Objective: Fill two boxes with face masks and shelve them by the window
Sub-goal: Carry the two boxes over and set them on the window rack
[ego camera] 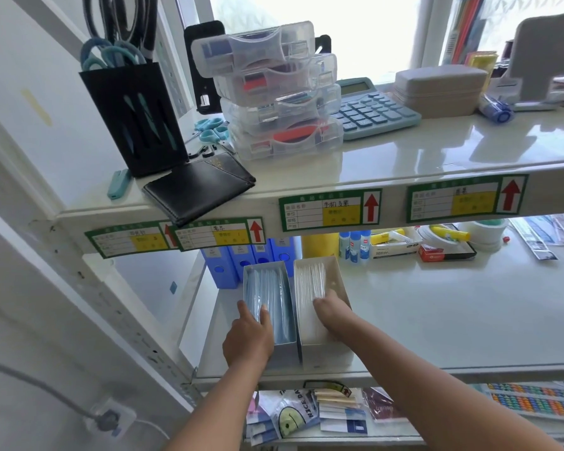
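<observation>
Now both boxes sit side by side, touching, on the middle shelf [437, 307] of a white rack by a bright window [306, 24]. Blue box [285, 351] on the left, packed with blue face masks [274, 297] standing on edge. White box [334, 271] on the right, packed with white face masks [310, 284].

Left hand [248, 336] is at the near left corner of the blue box: thumb on the outer left wall, fingers [265, 315] curled over the top edge onto the blue masks, gripping that wall. Right hand [334, 312] reaches into the white box from the near side, its fingers bent down onto the white masks; the tips are buried among the masks, so cannot tell whether they pinch anything or just press.

Behind the boxes: blue file boxes [241, 258] upright, touching or just behind the blue box. Further right on the same shelf, glue bottles [355, 245] and tape rolls [482, 232], well apart from the boxes.

Upper shelf: stack of clear plastic cases [274, 92], teal calculator [372, 109], black pen holder [134, 118] with scissors in it, black wallet [199, 190] overhanging the front edge. Green-and-yellow labels [329, 209] with red arrows on the shelf lip.

Lower shelf: packets and a bag [290, 415] with a smiley.
</observation>
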